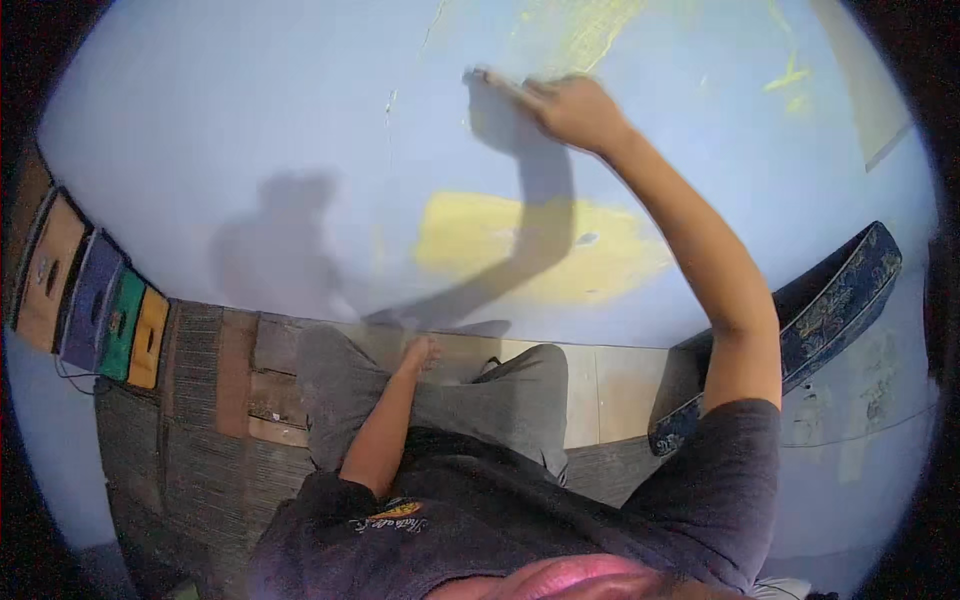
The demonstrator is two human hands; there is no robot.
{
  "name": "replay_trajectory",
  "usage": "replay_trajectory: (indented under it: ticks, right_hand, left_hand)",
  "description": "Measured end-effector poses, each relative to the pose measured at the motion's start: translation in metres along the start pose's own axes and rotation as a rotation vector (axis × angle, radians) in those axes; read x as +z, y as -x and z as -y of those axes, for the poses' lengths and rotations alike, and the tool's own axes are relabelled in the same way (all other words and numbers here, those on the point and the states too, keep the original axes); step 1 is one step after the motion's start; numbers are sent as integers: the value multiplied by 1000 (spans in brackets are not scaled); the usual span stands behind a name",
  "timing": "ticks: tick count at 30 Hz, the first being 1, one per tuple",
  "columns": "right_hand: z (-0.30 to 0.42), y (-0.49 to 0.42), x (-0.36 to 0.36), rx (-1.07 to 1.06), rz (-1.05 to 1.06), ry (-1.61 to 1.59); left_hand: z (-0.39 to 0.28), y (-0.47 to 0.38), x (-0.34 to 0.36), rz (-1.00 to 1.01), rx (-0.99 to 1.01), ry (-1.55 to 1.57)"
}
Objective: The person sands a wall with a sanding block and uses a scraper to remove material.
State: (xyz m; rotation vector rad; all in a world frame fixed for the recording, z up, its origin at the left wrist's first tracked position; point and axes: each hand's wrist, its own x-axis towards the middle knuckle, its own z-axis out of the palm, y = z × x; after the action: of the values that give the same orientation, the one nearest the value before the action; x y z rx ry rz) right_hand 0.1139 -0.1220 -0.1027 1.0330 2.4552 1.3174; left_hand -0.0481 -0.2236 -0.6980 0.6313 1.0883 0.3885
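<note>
My right hand [581, 112] is raised to a pale blue wall [315, 127], closed around a slim handled tool [501, 86]. Motion blurs the tool, so its exact kind and whether its dark tip touches the wall cannot be made out. Below it spreads a yellow patch [465, 232], crossed by the shadow of my arm. More yellow streaks [600, 34] mark the wall above the hand. My left hand [421, 354] hangs low between my knees, fingers curled; whether anything is in it is unclear.
At the left stands a drawer unit [120, 322] with tan, purple, green and yellow fronts. A dark floral-patterned cushion or mattress [832, 311] leans at the right. Cardboard sheets [202, 360] cover part of the floor, and pale tiles [622, 390] lie along the wall.
</note>
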Motion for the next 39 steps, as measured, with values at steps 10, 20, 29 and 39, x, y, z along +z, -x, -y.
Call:
replay_trajectory:
  ticks: [10,20,29,39]
  right_hand:
    - [-70,-33,-35,652,-343,13]
    - [177,39,87,494,-175,-643]
    - [460,172,148,1791,178,-2314]
    - [484,205,181,1733,70,-2914]
  left_hand:
    - [5,-12,5,31,-9,18]
    - [5,-7,-6,-18,63,15]
    - [35,-23,4,-47,186,-290]
    - [-14,55,56,37,476,-259]
